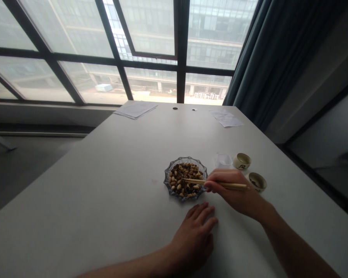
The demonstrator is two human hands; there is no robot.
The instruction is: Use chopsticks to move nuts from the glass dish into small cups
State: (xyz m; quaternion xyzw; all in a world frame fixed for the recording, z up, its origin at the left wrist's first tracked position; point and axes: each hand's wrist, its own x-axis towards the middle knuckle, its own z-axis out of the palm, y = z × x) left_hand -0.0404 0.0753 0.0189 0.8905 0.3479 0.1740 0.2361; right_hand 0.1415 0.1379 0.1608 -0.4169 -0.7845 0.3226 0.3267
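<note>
My left hand lies open and empty on the desk, just below the glass dish of nuts. My right hand pinches chopsticks reaching over the nuts, near a clear cup and two ceramic cups.

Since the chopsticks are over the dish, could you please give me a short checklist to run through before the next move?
Chopsticks held in the right hand: ok.
Chopstick tips above the nuts in the glass dish: ok.
A nut gripped between the tips: cannot tell.
Left hand flat on the table, apart from the dish: ok.
Upper ends of the chopsticks clear of the nearer ceramic cup: cannot tell.
</note>
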